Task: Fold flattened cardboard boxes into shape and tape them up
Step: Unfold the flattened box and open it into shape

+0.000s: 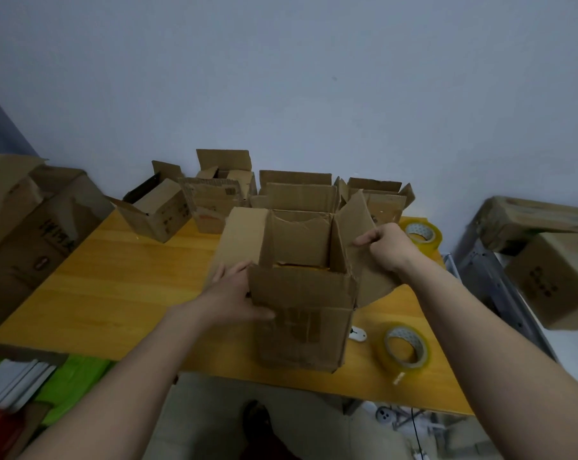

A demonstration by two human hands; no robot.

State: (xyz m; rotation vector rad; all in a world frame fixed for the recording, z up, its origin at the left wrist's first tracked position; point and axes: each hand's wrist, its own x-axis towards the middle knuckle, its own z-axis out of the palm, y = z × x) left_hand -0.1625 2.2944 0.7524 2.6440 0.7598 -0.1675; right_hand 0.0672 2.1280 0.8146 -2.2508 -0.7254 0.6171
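A brown cardboard box stands upright on the yellow wooden table, its top flaps spread open. My left hand grips the box's near-left corner, thumb on the front face. My right hand pinches the right flap, which tilts outward. A roll of clear yellowish tape lies right of the box near the table's front edge. A second tape roll sits behind my right hand.
Several open cardboard boxes line the table's back edge by the wall. Large boxes are stacked at the left, more boxes on a metal rack at the right. A small white object lies beside the box.
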